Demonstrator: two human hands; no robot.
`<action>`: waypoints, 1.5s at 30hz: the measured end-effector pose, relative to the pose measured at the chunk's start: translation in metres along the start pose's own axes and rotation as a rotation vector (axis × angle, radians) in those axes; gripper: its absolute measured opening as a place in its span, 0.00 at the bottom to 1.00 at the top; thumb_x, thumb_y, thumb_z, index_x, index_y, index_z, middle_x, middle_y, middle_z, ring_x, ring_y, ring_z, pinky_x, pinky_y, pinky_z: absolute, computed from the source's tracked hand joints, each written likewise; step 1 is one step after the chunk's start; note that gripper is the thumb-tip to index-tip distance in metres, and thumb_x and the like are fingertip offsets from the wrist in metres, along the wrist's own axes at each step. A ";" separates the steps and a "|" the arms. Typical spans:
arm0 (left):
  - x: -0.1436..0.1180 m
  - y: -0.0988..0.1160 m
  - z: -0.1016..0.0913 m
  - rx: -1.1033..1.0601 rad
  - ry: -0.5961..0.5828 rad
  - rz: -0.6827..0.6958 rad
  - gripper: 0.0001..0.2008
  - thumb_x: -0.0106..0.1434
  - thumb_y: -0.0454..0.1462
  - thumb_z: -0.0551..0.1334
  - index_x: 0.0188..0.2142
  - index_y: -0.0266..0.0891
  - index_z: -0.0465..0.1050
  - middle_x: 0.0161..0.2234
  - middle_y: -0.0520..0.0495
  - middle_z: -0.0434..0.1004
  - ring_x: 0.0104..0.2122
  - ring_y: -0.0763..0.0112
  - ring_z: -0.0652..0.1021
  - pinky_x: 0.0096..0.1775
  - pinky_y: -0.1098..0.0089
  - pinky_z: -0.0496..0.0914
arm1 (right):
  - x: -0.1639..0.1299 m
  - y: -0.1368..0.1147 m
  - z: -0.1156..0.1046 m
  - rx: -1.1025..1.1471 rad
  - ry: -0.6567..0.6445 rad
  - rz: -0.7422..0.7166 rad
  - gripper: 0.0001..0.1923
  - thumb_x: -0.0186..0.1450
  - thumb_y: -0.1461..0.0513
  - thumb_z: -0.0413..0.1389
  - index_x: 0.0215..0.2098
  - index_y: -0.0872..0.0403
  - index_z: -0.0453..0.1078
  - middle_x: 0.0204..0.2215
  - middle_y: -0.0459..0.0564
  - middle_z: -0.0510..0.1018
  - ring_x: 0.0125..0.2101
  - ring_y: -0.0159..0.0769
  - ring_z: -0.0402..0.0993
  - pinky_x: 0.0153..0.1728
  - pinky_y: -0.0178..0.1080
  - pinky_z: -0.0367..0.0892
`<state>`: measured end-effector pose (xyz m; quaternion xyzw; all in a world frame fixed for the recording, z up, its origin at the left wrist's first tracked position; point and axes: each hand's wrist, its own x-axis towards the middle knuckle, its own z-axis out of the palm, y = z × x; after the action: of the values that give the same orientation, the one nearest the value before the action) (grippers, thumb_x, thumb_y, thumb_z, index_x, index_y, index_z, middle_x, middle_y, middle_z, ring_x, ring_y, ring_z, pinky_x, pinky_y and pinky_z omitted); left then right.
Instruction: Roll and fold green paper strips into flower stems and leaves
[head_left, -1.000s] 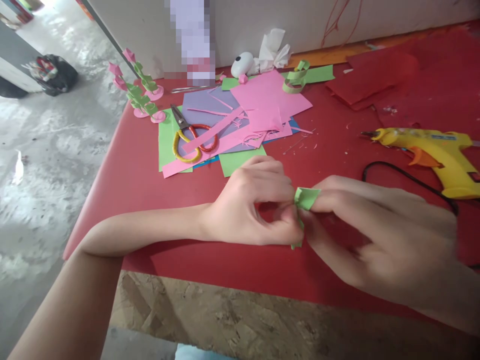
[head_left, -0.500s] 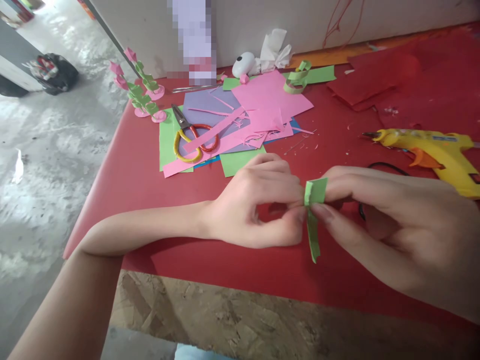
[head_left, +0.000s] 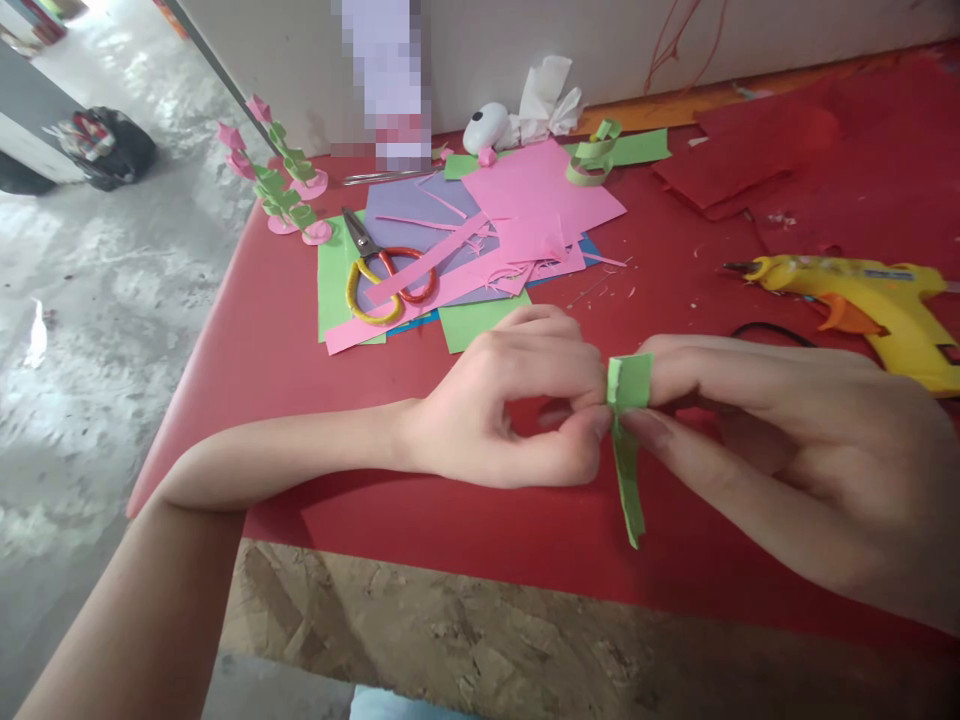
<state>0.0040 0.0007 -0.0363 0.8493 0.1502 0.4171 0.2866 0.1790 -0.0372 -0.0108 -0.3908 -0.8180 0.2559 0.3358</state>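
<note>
A narrow green paper strip [head_left: 630,380], folded or creased near its top, is between my two hands over the near part of the red table. My right hand [head_left: 795,470] pinches it between thumb and index finger. From the left, my left hand [head_left: 517,400] meets the strip's edge with thumb and index fingertip closed on it. The strip's lower end hangs down below the fingertips. Beyond my left hand lie scissors [head_left: 390,285] with red and yellow wrapped handles, resting among pink paper [head_left: 544,190] pieces and strips.
A yellow glue gun [head_left: 855,290] lies at the right, its cord running behind my right hand. Small paper flowers [head_left: 277,190] stand at the far left. A white egg-shaped object [head_left: 486,128], a green paper coil [head_left: 591,165] and red sheets [head_left: 750,160] are along the back.
The green strip's hanging end reaches a little lower and swings slightly right. Both hands keep nearly the same place and pinch.
</note>
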 end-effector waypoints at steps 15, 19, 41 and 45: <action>0.000 -0.004 0.001 -0.068 0.032 -0.002 0.13 0.56 0.29 0.55 0.17 0.37 0.56 0.15 0.55 0.58 0.21 0.79 0.61 0.30 0.71 0.63 | 0.003 0.004 -0.003 0.057 -0.056 -0.016 0.09 0.65 0.65 0.50 0.27 0.51 0.65 0.20 0.39 0.66 0.20 0.22 0.62 0.19 0.30 0.61; -0.001 -0.004 0.003 -0.099 0.044 -0.029 0.12 0.55 0.29 0.54 0.17 0.37 0.58 0.15 0.56 0.58 0.20 0.80 0.60 0.30 0.72 0.63 | 0.004 0.004 -0.002 0.065 -0.024 0.042 0.08 0.64 0.66 0.51 0.26 0.51 0.64 0.20 0.39 0.66 0.20 0.22 0.61 0.20 0.30 0.61; 0.000 0.001 0.001 0.060 -0.013 -0.013 0.12 0.56 0.31 0.54 0.18 0.38 0.56 0.15 0.55 0.61 0.21 0.78 0.62 0.32 0.68 0.62 | 0.001 -0.004 0.003 -0.097 0.047 -0.021 0.08 0.65 0.66 0.49 0.27 0.53 0.62 0.20 0.41 0.68 0.19 0.21 0.59 0.19 0.29 0.57; 0.000 -0.001 -0.003 0.008 -0.039 0.015 0.10 0.58 0.30 0.52 0.21 0.39 0.58 0.17 0.54 0.64 0.22 0.77 0.64 0.34 0.68 0.64 | -0.001 -0.001 0.001 0.015 -0.001 0.004 0.09 0.65 0.66 0.49 0.26 0.52 0.62 0.20 0.41 0.69 0.19 0.22 0.61 0.17 0.30 0.58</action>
<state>0.0019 0.0026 -0.0352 0.8596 0.1399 0.4017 0.2831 0.1785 -0.0389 -0.0106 -0.3898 -0.8155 0.2627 0.3376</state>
